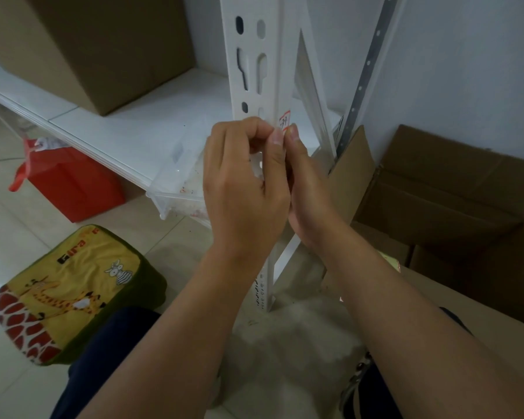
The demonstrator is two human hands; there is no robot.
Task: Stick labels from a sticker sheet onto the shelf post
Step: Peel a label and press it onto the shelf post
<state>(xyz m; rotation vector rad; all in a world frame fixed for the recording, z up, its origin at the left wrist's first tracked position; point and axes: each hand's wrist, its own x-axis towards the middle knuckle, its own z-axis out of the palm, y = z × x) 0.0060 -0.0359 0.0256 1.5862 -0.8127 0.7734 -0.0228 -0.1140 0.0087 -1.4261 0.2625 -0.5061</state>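
Note:
A white slotted shelf post (pixel 251 55) stands upright in the middle of the view. A small white label with a red border (pixel 284 120) lies on the post's right edge, just above my fingertips. My left hand (pixel 242 182) and my right hand (pixel 303 189) meet in front of the post, thumbs and fingertips pinched together at the label's lower end. Whether the label is fully pressed down is hidden by my fingers. No sticker sheet is visible.
A white shelf board (pixel 127 122) carries a cardboard box (pixel 103 46). Below it sit a clear plastic bin (pixel 179 182) and a red box (pixel 73 182). A giraffe-print cushion (pixel 73 288) lies on the floor at left. Open cardboard boxes (pixel 442 189) stand at right.

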